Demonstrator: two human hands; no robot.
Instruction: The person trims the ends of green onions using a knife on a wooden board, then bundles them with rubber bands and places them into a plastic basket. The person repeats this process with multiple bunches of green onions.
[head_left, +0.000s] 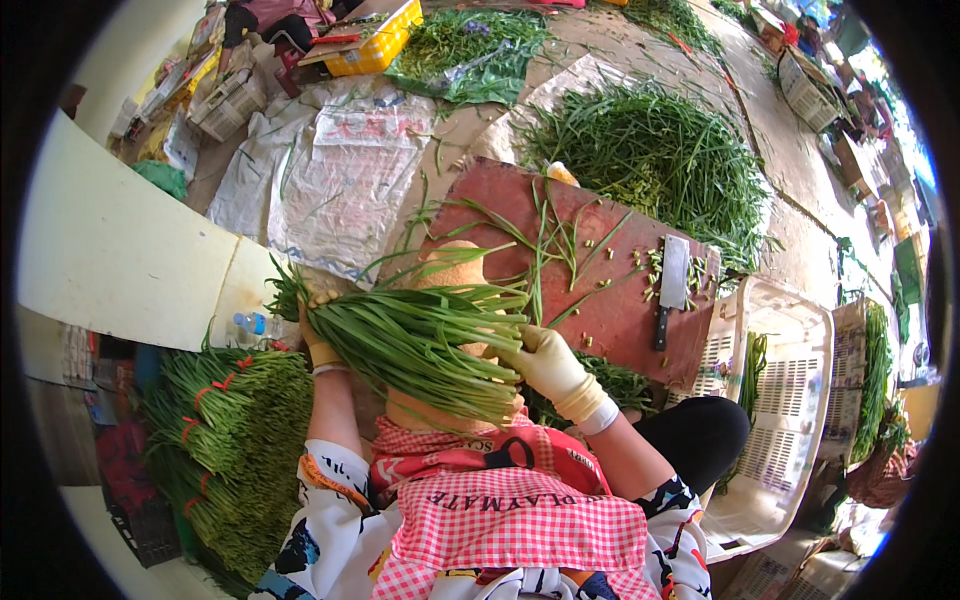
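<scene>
A thick bunch of long green leafy stalks (420, 341) lies across my lap. My left hand (319, 322), in a pale glove, is closed around its leafy left end. At the stalks' right ends, my right hand (551, 364), in a cream glove, pinches some of them between thumb and fingers. Beyond my hands rests a worn red board (495, 195) with loose stalks and short cut pieces on it. A cleaver (673, 277) with a black handle lies on the board's right part.
Bundles tied with red bands (225, 435) are stacked at left, near a plastic bottle (251, 323). A white plastic crate (795, 420) stands at right. Ahead are a heap of greens (660, 150), white sacking (352, 157) and a yellow crate (371, 45), with a person partly visible beside it.
</scene>
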